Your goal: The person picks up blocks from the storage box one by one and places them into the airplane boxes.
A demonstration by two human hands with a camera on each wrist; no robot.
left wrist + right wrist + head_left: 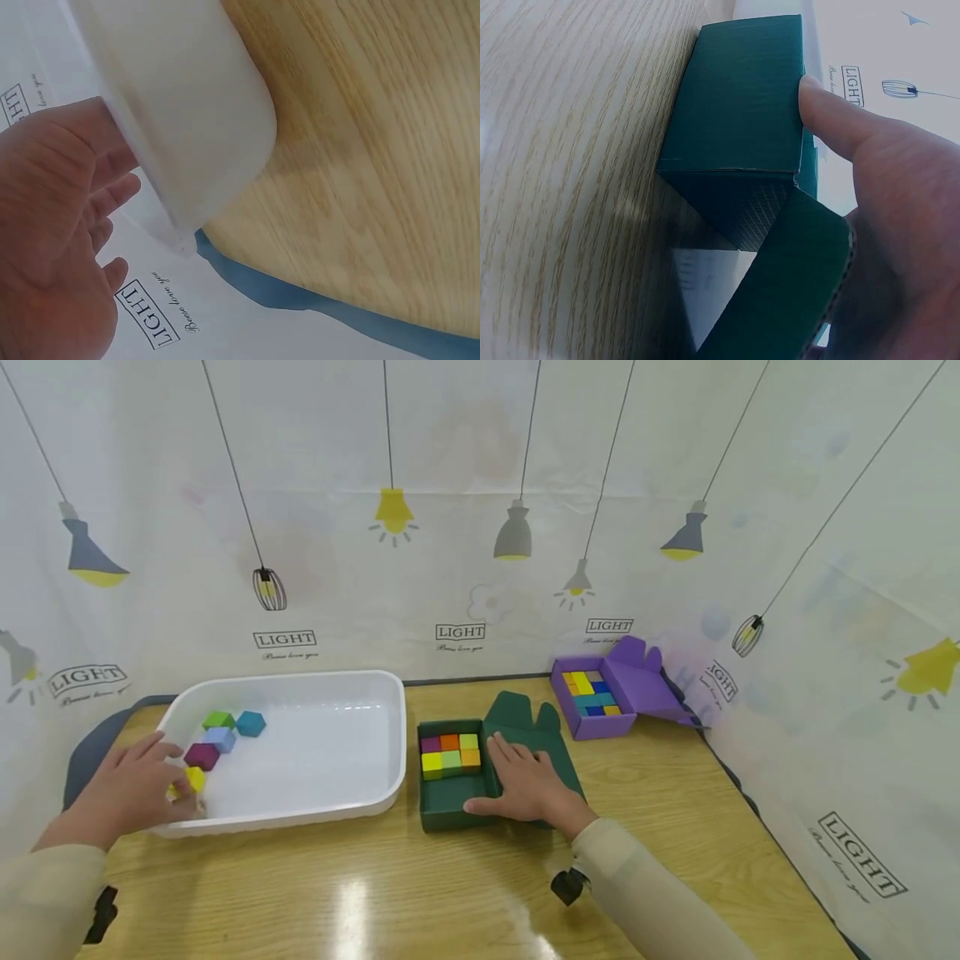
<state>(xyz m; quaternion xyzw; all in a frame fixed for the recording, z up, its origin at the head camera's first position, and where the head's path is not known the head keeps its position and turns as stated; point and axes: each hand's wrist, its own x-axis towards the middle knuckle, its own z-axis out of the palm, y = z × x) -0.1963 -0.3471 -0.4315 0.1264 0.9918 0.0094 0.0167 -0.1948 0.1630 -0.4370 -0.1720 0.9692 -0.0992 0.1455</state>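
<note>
My left hand [142,781] reaches over the left end of a white tray [322,814], its fingers around a yellow block [197,779]. I cannot tell whether they grip it. In the left wrist view, the tray wall [202,112] hides the fingertips. Green, light blue, teal and dark red blocks [202,757] lie nearby in the tray. My right hand [525,785] rests across a dark green box [453,818] and its opened lid [558,760], fingers extended. Its thumb touches the box's rim in the right wrist view. Two rows of coloured blocks [450,758] fill the box's back part.
A purple box [603,727] with coloured blocks stands at the back right, its lid [645,685] folded open to the right. Wood-grain table [420,893] lies under everything. A pale curtain [450,568] printed with lamps hangs behind and to the sides.
</note>
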